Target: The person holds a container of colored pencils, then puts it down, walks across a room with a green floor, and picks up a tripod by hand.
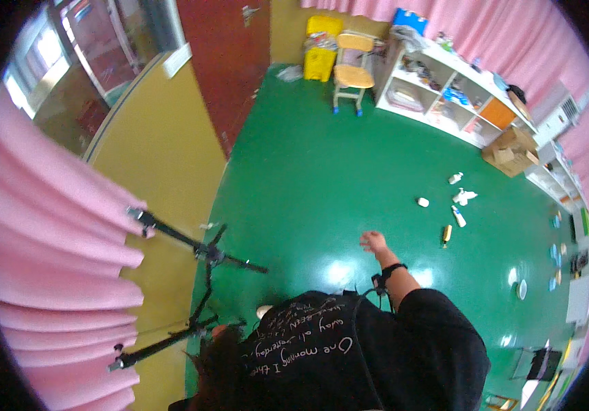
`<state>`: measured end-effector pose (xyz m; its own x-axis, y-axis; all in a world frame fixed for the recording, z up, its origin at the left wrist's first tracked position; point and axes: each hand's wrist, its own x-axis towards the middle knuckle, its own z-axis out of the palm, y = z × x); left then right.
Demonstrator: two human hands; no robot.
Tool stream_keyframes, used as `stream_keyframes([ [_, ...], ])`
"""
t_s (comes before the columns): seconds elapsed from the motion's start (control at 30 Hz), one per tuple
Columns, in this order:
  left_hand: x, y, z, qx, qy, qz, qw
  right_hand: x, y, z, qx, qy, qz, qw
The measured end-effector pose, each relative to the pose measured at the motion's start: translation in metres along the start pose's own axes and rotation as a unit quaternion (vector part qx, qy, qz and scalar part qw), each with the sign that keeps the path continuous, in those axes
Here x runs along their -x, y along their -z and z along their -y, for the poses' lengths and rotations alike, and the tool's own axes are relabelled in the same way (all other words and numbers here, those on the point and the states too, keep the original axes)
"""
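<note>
My right hand [374,241] is stretched out over the green floor [294,178], its fingers loosely bent and nothing visible in them. A black band with a small device [380,281] sits around that wrist. To the right of this hand, several things are on the floor: a small white rounded item [423,202], a yellow bottle [447,235], a white bottle [458,216], a white pump bottle [456,178] and a white item of unclear shape [465,196]. Only a small patch of my left hand [219,331] shows beside a black tripod [212,255]; its fingers are hidden.
The tripod's legs spread at the left, near a yellow wall [164,164] and pink curtains [61,260]. Along the back stand a yellow bin [319,61], a wooden chair [354,75], white shelves [438,113] and a cardboard box [506,168]. A round basin [521,290] lies at the right.
</note>
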<state>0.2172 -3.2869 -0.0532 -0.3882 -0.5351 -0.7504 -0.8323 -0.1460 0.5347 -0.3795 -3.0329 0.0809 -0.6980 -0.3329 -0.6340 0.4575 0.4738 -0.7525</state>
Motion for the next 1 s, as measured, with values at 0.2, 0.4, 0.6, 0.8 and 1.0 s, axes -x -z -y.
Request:
stream_keyframes([
  [0.2,-0.039,-0.030,-0.097,-0.056,-0.015,0.007,0.998,0.030,0.144,-0.082,-0.063,-0.030,-0.025,0.997],
  [0.4,-0.056,-0.121,-0.187,-0.128,-0.054,0.056,0.989,0.049,0.273,-0.146,-0.122,-0.024,-0.183,0.975],
  [0.6,-0.085,-0.211,-0.290,-0.209,-0.169,0.146,0.952,0.071,0.359,-0.223,-0.157,-0.048,-0.207,0.964],
  [0.8,-0.129,-0.312,-0.439,-0.234,-0.194,0.204,0.930,0.127,0.427,-0.293,-0.240,-0.116,-0.306,0.914],
  [1.0,-0.168,-0.455,-0.541,-0.398,-0.283,0.174,0.855,0.145,0.509,-0.335,-0.302,-0.167,-0.405,0.847],
])
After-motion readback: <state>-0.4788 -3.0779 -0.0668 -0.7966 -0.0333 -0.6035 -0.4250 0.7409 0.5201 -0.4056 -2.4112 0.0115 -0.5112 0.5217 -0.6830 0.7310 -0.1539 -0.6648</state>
